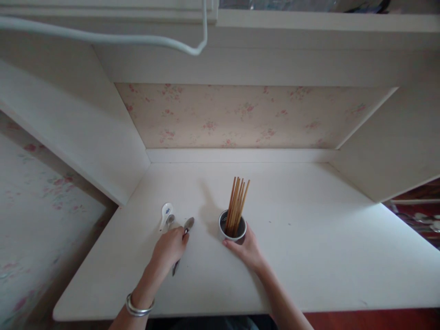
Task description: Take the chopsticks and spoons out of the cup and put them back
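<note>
My left hand (169,248) is closed around the middle of a metal spoon (189,223); the bowl points away from me and the handle end shows below my fingers. Just beyond that hand, a white ceramic soup spoon (167,210) with a small blue mark lies on the table. Beside it is a smaller metal spoon (170,219), its handle hidden by my hand. My right hand (248,251) wraps round the near right side of a round cup (222,234) with a pale rim and dark inside. Several wooden chopsticks (236,201) stand in the cup, leaning slightly right.
The white table (309,266) is enclosed by side panels and a back wall with flowered paper (247,114). Overhead runs a shelf edge (309,22), and a white bent rod (137,40) hangs at upper left. Various items (426,220) sit beyond the right panel.
</note>
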